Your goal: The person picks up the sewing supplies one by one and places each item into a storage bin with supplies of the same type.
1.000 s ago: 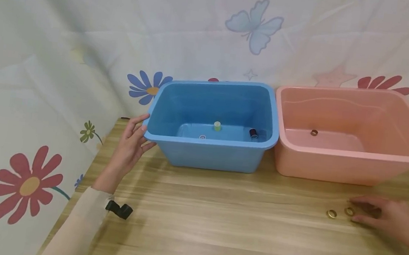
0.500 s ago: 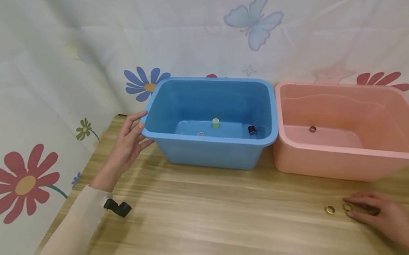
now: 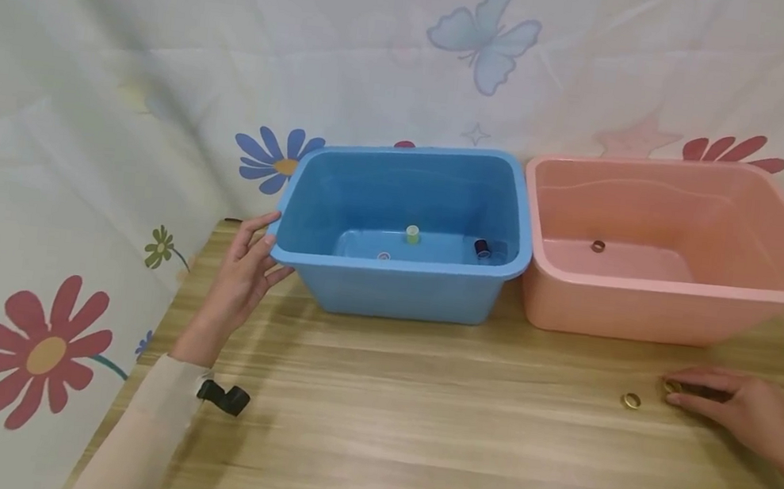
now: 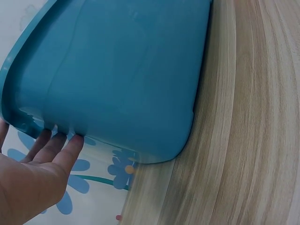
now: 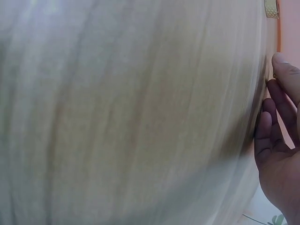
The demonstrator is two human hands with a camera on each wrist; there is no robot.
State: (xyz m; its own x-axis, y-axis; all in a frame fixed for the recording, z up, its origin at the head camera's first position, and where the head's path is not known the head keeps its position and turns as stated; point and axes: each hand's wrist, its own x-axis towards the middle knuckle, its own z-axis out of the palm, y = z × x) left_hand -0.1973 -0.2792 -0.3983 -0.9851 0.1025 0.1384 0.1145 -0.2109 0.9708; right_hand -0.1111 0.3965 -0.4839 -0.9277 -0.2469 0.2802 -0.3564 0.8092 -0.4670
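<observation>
My right hand [image 3: 751,410] is low over the wooden table at the right, pinching a gold ring [image 3: 671,386] between thumb and fingers. To its left a second gold ring [image 3: 631,400] lies on the table; in the right wrist view a gold ring [image 5: 271,8] with a dimpled surface shows at the top edge. My left hand [image 3: 243,273] rests against the left end of the blue tub [image 3: 404,270]. Its fingertips [image 4: 75,139] touch the tub's outer side by the rim, fingers nearly straight.
Inside the blue tub are a pale green cylinder [image 3: 412,235], a dark cylinder [image 3: 482,248] and a small whitish round piece [image 3: 383,256], partly hidden by the rim. The pink tub [image 3: 674,288] stands right beside it, with one ring [image 3: 598,246] inside. A patterned cloth [image 3: 384,44] hangs behind.
My right thumb and fingers have closed on the ring they were reaching round. My left hand has stayed at the blue tub's rim. The head view has shifted slightly.
</observation>
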